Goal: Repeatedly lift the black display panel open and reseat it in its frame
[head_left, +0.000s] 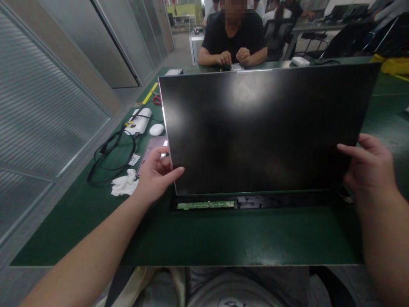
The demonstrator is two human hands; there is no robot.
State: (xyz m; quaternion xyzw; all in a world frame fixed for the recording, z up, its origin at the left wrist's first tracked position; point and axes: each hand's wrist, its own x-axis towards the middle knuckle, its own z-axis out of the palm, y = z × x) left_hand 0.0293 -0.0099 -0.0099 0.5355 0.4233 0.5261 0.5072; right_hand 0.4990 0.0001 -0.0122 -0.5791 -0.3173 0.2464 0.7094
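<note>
A large black display panel (pixel 262 132) is tilted up over the table, its glossy face toward me. My left hand (pixel 159 170) is closed on its left edge, thumb on the front and fingers behind. At the right edge my right hand (pixel 369 164) grips the panel, one digit laid on the front and the rest partly hidden. Below the panel's lower edge lies a black flat frame or cover (pixel 271 201), mostly hidden behind the panel. A narrow green circuit board (pixel 206 205) shows on that frame's near left part.
On the green table (pixel 243 243), left of the panel, lie crumpled tissue (pixel 125 183), a phone (pixel 150 149), a white oval case (pixel 156 129), a white box (pixel 139 121) with black cables (pixel 96 164), and red-handled scissors (pixel 156 100). A person (pixel 234 38) sits across the table.
</note>
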